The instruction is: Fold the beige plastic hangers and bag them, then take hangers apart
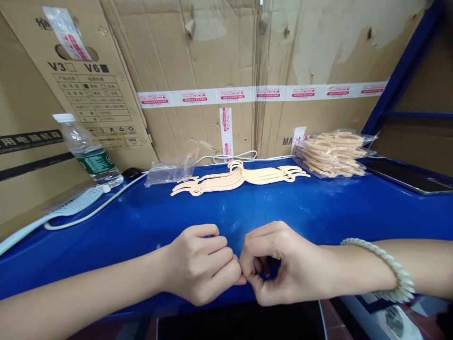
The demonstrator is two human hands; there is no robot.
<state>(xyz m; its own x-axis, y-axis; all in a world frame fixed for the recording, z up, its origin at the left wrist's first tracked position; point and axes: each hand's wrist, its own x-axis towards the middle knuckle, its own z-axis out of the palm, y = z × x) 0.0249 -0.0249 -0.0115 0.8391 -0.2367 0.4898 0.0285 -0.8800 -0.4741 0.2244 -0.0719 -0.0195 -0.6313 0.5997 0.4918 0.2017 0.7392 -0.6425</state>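
My left hand is curled closed over the blue table, close to its front edge. Against its fingertips rests my right hand, thumb and forefinger pinched together. The fingers hide whatever may lie between them, and I cannot make out any object there. Beyond the hands, a row of beige plastic hangers lies overlapped on the table, touched by neither hand. Behind and to the right sits a clear bag of beige hangers.
At the left stand a water bottle and a pale blue hairbrush, with a white cable alongside. A crumpled clear bag lies behind. A dark phone lies at the right. Cardboard walls the back.
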